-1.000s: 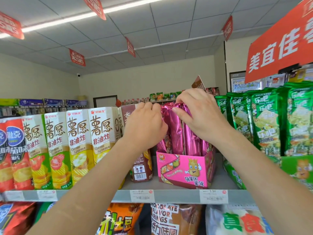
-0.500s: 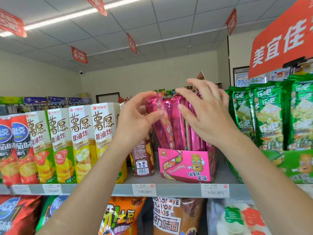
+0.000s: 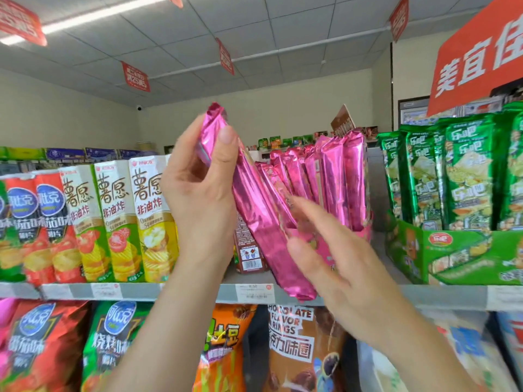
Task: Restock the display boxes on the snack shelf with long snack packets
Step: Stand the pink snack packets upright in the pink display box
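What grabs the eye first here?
The long shiny pink foil packet, held tilted mid-frame by the left hand, with the open right hand blurred beside its lower end. Behind it, a row of matching pink packets stands upright on the shelf; green foil packets fill a green cardboard display box at right.

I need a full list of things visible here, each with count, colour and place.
Long pink foil packet: one, pink, tilted before the grey metal shelf.
Standing pink foil packets: several, pink, shelf middle.
Green foil packets: several, green, in green cardboard box, right.
Tall chip cartons: at least five, white or red, left.
Brown carton: one, brown, behind tilted packet.
Snack bags: several, mixed colours, below.
Left hand: one, pinches tilted packet's top.
Right hand: one, open, near its lower end.
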Demonstrator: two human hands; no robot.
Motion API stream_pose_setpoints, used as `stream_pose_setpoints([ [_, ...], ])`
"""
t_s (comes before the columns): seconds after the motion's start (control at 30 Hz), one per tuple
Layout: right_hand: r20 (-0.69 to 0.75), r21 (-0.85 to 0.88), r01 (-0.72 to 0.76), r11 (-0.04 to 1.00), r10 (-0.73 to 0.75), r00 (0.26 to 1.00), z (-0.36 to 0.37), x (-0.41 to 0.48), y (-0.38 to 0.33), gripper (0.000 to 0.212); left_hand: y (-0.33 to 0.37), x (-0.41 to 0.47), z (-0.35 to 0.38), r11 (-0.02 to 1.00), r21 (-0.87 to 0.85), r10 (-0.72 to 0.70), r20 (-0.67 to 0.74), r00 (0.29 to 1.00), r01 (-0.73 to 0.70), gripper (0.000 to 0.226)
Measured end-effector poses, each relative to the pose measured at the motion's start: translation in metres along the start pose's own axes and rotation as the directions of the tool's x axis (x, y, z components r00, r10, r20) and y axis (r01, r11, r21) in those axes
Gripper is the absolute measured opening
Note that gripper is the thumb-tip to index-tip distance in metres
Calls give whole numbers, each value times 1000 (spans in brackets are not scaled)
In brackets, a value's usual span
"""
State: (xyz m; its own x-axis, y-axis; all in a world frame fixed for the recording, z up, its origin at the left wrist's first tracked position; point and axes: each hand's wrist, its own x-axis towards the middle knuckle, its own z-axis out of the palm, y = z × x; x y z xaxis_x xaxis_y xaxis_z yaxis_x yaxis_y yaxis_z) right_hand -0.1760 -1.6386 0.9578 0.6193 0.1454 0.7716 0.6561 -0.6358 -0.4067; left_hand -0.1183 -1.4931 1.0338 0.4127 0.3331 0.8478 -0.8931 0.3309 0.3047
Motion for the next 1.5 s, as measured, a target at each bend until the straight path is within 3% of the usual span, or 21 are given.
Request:
stream_pose_setpoints([
  [0.1,164,252,-132,959,92,982,19,-20,0,47,-2,-17,-9,993,-25,-117,-35,993,116,27],
  [0.23,151,472,-200,858,145,978,35,-40,1,30,-7,-34,-19,961,-102,-267,-119,956,255,30],
  [0.3,107,495,-202,845,171,979,39,-48,4,30,-7,-38,-22,937,-144,-338,-126,933,320,17],
  [0.43,83,477,-227,849,214,973,44,-58,9,44,-4,-39,-25,881,-220,-450,-114,886,419,26],
  [0.6,66,478,-243,844,241,968,48,-64,6,36,-8,-43,-27,837,-267,-511,-71,857,477,16],
  [0.73,20,492,-254,833,281,959,47,-67,5,39,-7,-47,-28,836,-214,-507,49,860,505,15],
  [0.77,12,500,-254,828,287,958,47,-68,5,39,-6,-48,-28,837,-200,-508,63,859,509,19],
  [0.87,-8,538,-244,807,295,956,47,-69,2,35,-9,-54,-31,833,-122,-532,92,842,540,64],
  [0.93,-19,550,-242,800,302,953,46,-70,-2,32,-10,-61,-32,813,-60,-566,152,810,579,77],
  [1.0,-31,565,-237,791,307,951,47,-69,-4,30,-12,-72,-33,802,-29,-579,211,788,597,69],
  [1.1,-65,597,-217,773,316,947,47,-68,-7,27,-14,-88,-35,802,-22,-561,313,766,597,34],
  [1.27,-91,602,-260,755,389,917,48,-69,-6,30,-17,-109,-43,797,88,-575,414,706,597,32],
  [1.4,-37,617,-322,718,435,900,45,-71,-3,39,-13,-108,-44,840,57,-527,323,786,540,35],
  [1.5,4,645,-306,701,397,918,43,-73,-7,33,-12,-103,-45,867,22,-489,227,842,497,28],
])
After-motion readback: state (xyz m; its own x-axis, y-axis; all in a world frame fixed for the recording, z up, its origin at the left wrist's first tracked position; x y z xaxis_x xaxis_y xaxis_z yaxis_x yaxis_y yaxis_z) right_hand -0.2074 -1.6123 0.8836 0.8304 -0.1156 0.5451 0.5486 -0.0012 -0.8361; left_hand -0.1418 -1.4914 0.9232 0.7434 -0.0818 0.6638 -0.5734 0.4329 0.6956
